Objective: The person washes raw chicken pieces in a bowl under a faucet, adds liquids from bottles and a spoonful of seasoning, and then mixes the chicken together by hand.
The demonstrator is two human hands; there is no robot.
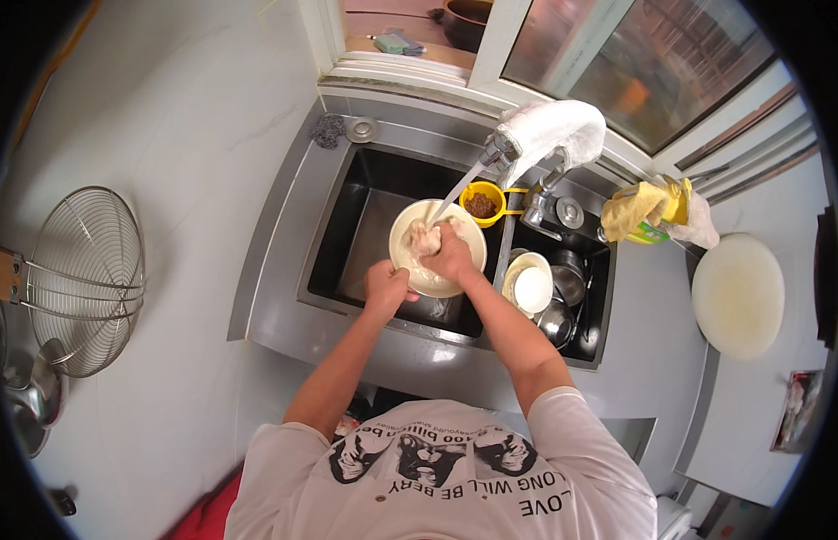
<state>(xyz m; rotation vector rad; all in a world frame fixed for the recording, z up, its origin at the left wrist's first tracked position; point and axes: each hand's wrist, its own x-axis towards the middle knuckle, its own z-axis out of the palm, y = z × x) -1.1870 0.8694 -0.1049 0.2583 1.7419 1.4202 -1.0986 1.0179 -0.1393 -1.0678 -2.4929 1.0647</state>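
My left hand (388,286) grips the near-left rim of a cream-coloured bowl (480,251), held over the large basin of a dark double sink (365,216). Inside the bowl, my right hand (453,256) grasps pale, wet pieces that look like raw meat (424,237). Its fingertips are partly hidden by the pieces and cloudy water. A stream of water (456,190) runs into the bowl from the faucet spout (498,150). Just beyond the bowl's right rim sits a yellow strainer (467,196) containing brown, crumbly matter (482,206).
Stacked bowls (532,289) and metal pots (567,277) fill the smaller basin. A white cloth (561,128) drapes the faucet (539,202). Cloths hang over a yellow bottle (675,202) at right, near a round white board (737,297). A wire skimmer (88,277) hangs left; a scouring pad (328,130) lies behind.
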